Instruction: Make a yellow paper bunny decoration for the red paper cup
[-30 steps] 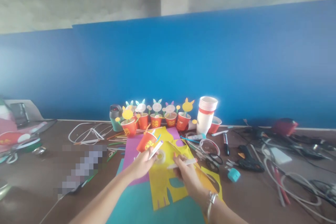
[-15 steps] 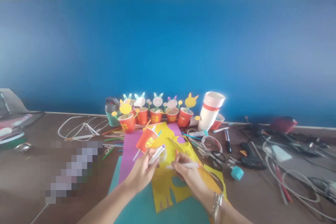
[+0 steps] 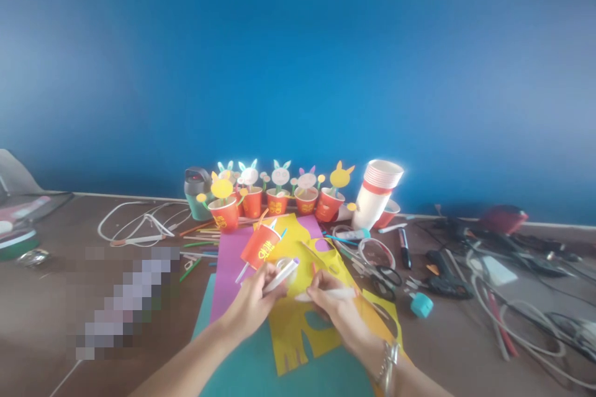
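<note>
**Purple-ended marker (image 3: 285, 274) in the left hand (image 3: 254, 294), pale marker (image 3: 343, 292) in the right hand (image 3: 338, 311)**

Position: both markers above the yellow sheet (image 3: 288, 350), near each other but apart. Left fingers closed round the barrel, purple end pointing up and away. Right fingers pinched together on the other barrel, narrow end towards the left hand.

Handling (my estimate): light, stiff, smooth plastic; could roll or slip if loosely held. Best hold is mid-barrel, clear of the ends. The sheet looks soft and thin, likely to shift or crease.

Containers: red cup (image 3: 259, 248) tilted, mouth away to the right, with slender blue and orange pieces poking out; exact nature unclear. Behind, a row of upright red cups (image 3: 277, 203) carrying paper animal faces (image 3: 281, 176) on stems. White cups (image 3: 370, 211) nested in a tall, leaning stack on the table (image 3: 465, 338); nothing seen inside.
</note>
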Action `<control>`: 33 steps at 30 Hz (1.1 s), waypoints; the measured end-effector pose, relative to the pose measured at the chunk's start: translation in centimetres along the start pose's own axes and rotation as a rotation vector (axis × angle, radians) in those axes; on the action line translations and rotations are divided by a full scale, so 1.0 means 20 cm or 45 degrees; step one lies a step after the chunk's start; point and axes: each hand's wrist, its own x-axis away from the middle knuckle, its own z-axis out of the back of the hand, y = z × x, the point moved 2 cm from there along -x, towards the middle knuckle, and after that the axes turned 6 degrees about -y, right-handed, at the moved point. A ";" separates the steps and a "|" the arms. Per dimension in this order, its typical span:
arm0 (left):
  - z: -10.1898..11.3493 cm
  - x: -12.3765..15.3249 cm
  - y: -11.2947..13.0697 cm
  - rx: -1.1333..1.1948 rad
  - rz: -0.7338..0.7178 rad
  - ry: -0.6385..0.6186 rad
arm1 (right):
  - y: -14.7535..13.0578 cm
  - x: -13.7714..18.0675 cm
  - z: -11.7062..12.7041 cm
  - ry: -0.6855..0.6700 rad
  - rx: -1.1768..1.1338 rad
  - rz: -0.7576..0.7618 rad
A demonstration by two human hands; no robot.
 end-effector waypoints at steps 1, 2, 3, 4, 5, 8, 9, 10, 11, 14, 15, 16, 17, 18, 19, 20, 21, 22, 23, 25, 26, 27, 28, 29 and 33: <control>0.00 0.00 0.00 0.002 0.033 0.009 | -0.01 0.00 0.00 0.033 -0.011 0.028; 0.00 0.00 0.00 -0.005 0.051 0.014 | -0.01 0.01 0.01 0.095 -0.017 0.071; 0.01 0.00 0.01 -0.014 0.060 0.013 | -0.01 0.01 0.02 0.174 -0.012 0.124; 0.01 0.00 0.01 -0.023 0.061 0.012 | -0.01 0.02 0.03 0.263 -0.002 0.182; 0.01 0.00 0.01 -0.032 0.057 0.006 | -0.01 0.02 0.05 0.338 0.012 0.235; 0.01 0.00 0.02 -0.043 0.027 -0.014 | 0.00 0.03 0.07 0.381 0.066 0.341; 0.01 0.00 0.02 -0.039 0.015 -0.022 | 0.00 0.03 0.07 0.349 0.079 0.360; 0.01 0.00 0.02 -0.032 0.007 -0.032 | 0.00 0.03 0.07 0.307 0.096 0.371; 0.01 0.00 0.02 -0.027 0.005 -0.041 | 0.00 0.02 0.06 0.261 0.114 0.373; 0.00 0.01 0.02 -0.045 0.009 -0.055 | 0.00 0.02 0.05 0.234 0.092 0.329; 0.00 0.01 0.02 -0.054 0.004 -0.056 | 0.00 0.02 0.05 0.262 0.066 0.304; 0.00 0.01 0.02 -0.060 0.000 -0.058 | -0.01 0.02 0.05 0.299 0.046 0.283; 0.00 0.01 0.02 -0.066 -0.007 -0.062 | -0.02 0.02 0.05 0.338 0.042 0.269; 0.00 0.01 0.02 -0.072 -0.022 -0.066 | -0.02 0.02 0.05 0.371 0.061 0.260; 0.00 0.01 0.02 -0.083 -0.050 -0.071 | -0.03 0.02 0.05 0.394 0.100 0.251; 0.00 0.01 0.01 -0.104 -0.089 -0.074 | -0.04 0.02 0.05 0.411 0.146 0.239; 0.00 0.01 0.01 -0.136 -0.132 -0.075 | -0.04 0.01 0.05 0.425 0.187 0.218; 0.00 0.02 0.01 -0.174 -0.175 -0.078 | -0.03 0.01 0.06 0.428 0.221 0.185; 0.00 0.02 0.01 -0.216 -0.210 -0.082 | -0.03 -0.01 0.08 0.417 0.250 0.149; -0.01 0.03 0.01 -0.294 -0.245 -0.100 | -0.01 -0.03 0.10 0.363 0.324 0.103; -0.01 0.03 0.01 -0.322 -0.250 -0.111 | 0.00 -0.05 0.12 0.336 0.379 0.107; -0.01 0.03 0.02 -0.341 -0.252 -0.119 | 0.01 -0.06 0.13 0.313 0.439 0.124; -0.01 0.04 0.02 -0.355 -0.248 -0.123 | 0.01 -0.07 0.14 0.300 0.496 0.145; -0.01 0.04 0.02 -0.364 -0.239 -0.123 | 0.01 -0.08 0.15 0.294 0.542 0.166; -0.01 0.03 0.02 -0.352 -0.175 -0.115 | 0.02 -0.10 0.14 0.274 0.625 0.177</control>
